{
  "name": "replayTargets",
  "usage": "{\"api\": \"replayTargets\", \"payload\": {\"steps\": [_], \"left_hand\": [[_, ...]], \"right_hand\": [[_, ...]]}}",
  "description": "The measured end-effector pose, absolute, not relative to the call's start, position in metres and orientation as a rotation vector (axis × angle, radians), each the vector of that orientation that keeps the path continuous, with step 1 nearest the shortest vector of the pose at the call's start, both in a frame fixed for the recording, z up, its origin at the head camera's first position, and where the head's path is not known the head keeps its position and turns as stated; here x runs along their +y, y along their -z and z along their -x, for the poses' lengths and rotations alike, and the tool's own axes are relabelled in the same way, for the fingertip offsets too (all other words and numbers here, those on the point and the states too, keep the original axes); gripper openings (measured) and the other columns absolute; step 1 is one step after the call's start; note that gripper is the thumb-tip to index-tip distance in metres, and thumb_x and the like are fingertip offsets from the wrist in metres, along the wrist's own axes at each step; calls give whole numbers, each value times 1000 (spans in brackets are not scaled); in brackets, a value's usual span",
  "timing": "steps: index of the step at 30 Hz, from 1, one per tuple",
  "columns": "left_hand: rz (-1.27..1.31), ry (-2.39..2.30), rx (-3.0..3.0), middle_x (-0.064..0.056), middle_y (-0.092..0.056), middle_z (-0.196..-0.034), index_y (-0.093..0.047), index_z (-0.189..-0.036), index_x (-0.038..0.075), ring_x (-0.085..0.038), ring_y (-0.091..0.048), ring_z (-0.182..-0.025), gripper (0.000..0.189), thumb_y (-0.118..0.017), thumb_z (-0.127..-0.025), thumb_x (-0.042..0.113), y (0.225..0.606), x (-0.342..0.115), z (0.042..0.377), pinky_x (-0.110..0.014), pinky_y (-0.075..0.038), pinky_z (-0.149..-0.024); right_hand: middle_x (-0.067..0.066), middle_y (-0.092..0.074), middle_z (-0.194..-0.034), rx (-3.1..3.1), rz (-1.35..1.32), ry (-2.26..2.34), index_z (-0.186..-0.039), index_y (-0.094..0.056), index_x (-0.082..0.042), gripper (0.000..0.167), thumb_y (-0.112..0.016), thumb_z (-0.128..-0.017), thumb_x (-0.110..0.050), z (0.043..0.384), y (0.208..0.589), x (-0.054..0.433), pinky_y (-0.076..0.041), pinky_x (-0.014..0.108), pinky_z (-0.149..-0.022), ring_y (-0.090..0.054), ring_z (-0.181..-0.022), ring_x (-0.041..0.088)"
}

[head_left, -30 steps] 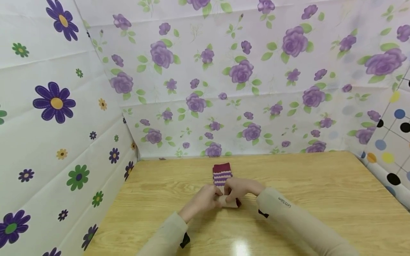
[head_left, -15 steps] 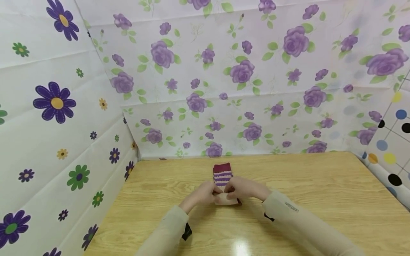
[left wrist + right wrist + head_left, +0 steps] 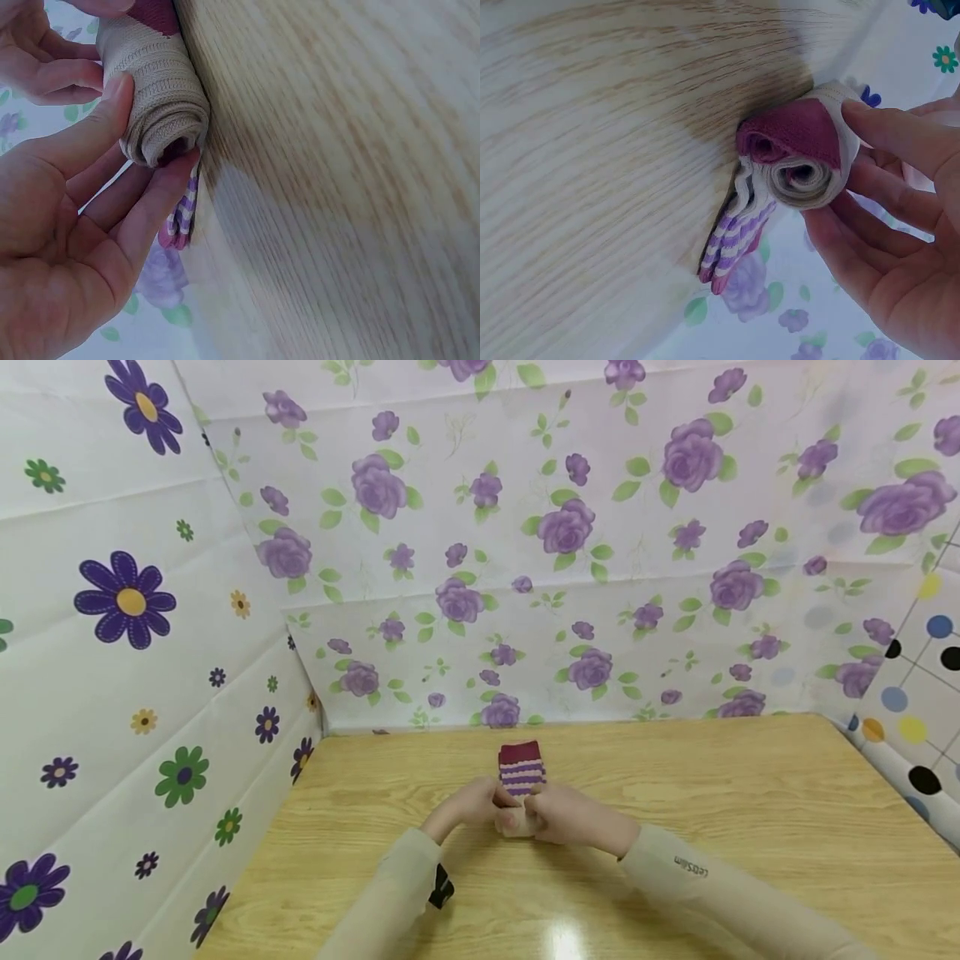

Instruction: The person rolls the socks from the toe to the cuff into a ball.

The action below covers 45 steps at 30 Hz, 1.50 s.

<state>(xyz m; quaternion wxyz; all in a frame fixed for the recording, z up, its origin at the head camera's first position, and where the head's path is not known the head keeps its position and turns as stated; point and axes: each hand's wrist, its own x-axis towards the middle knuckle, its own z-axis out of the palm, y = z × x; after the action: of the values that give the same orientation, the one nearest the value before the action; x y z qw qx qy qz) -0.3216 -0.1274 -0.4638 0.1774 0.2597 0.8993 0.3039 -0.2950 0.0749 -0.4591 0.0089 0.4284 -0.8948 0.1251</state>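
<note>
Lying on the pale wood table (image 3: 712, 793): a pair of socks (image 3: 521, 774), part flat, part rolled, at the table's middle toward the far edge. Long axis of the flat length runs away from the person; maroon cuff (image 3: 520, 752) points at the rose-patterned backdrop (image 3: 465, 552), purple and white stripes nearer. Closest to the person, a beige roll (image 3: 521, 827), its own axis crosswise, left to right, roughly square to the flat part. Left hand (image 3: 477, 803) pinches the roll's left end, thumb against the knit, a fingertip by the coil's opening. Right hand (image 3: 577, 817) pinches the right end, thumb on one side, fingers opposite. Hands close beside each other. Left wrist view: beige spiral at that end, dark centre. Right wrist view: maroon coil beside a beige one, two striped layers reaching away along the tabletop. Beige sleeves (image 3: 397, 889) on both arms; lettering on the right; black strap (image 3: 442, 887) by the left.
</note>
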Motion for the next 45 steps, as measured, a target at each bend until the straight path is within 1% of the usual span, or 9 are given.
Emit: {"api": "replayTargets", "payload": {"steps": [2,6,10,20,25,31,38,42,45], "left_hand": [[-722,-885,2537,-11,-73,-104,-74,-106,4,-23,-68,-98,22,-71,-87,15,464,-128,323,-33,-56,-83],[-698,-912,2539,-11,-73,-107,-73,-108,4,-24,-67,-100,27,-73,-85,18,467,-129,325,-36,-54,-87],[-668,-934,2538,-9,-72,-109,-73,-110,9,-23,-67,-101,28,-74,-85,22,471,-130,325,-36,-53,-89],[-671,-1036,2614,-7,-74,-100,-74,-103,9,-17,-67,-88,22,-76,-83,18,475,-126,316,-27,-54,-75],[-684,-1054,2700,-4,-73,-91,-76,-92,8,-11,-63,-79,11,-76,-82,14,473,-121,310,-20,-51,-65],[-821,-849,2848,-3,-74,-81,-77,-82,6,-8,-65,-75,4,-74,-84,6,471,-113,306,-16,-50,-66],[-929,-669,2878,5,-54,-58,-71,-71,7,-2,-37,-53,15,-68,-86,5,465,-106,304,-15,-32,-52],[-961,-634,2883,2,-65,-66,-73,-78,6,-1,-44,-57,9,-77,-82,14,465,-106,302,-13,-36,-54],[-981,-625,2892,-3,-73,-79,-74,-84,5,-3,-56,-66,18,-83,-75,19,467,-105,301,-13,-44,-61]], "right_hand": [[3,-59,-80,-2822,-1308,-361,-83,-65,-7,17,-80,-76,-7,294,459,73,-45,21,-59,-50,-68,10],[7,-63,-93,-2782,-1295,-201,-101,-67,-5,29,-81,-77,-14,293,466,70,-54,29,-68,-61,-80,19],[7,-64,-99,-2697,-1292,-73,-112,-65,-5,42,-82,-77,-21,292,475,68,-56,33,-70,-63,-85,21],[10,-65,-100,-2763,-1281,-158,-102,-63,-4,32,-81,-78,-16,296,476,67,-56,34,-70,-64,-87,23],[8,-63,-94,-2769,-1294,-219,-99,-60,-5,32,-80,-74,-11,304,480,69,-52,29,-66,-59,-78,19],[4,-60,-85,-2738,-1326,-257,-95,-58,-5,33,-77,-69,-7,309,481,69,-42,22,-59,-48,-68,11],[1,-54,-77,-2762,-1337,-383,-90,-54,-6,33,-76,-66,-4,317,483,71,-36,23,-60,-40,-67,10],[-3,-47,-72,-2781,-1350,-428,-81,-52,-7,27,-76,-68,-3,320,482,70,-32,22,-58,-36,-65,10],[-5,-39,-66,-2805,-1376,-468,-74,-52,-8,23,-73,-69,-1,319,479,69,-29,21,-55,-33,-61,9]]}}
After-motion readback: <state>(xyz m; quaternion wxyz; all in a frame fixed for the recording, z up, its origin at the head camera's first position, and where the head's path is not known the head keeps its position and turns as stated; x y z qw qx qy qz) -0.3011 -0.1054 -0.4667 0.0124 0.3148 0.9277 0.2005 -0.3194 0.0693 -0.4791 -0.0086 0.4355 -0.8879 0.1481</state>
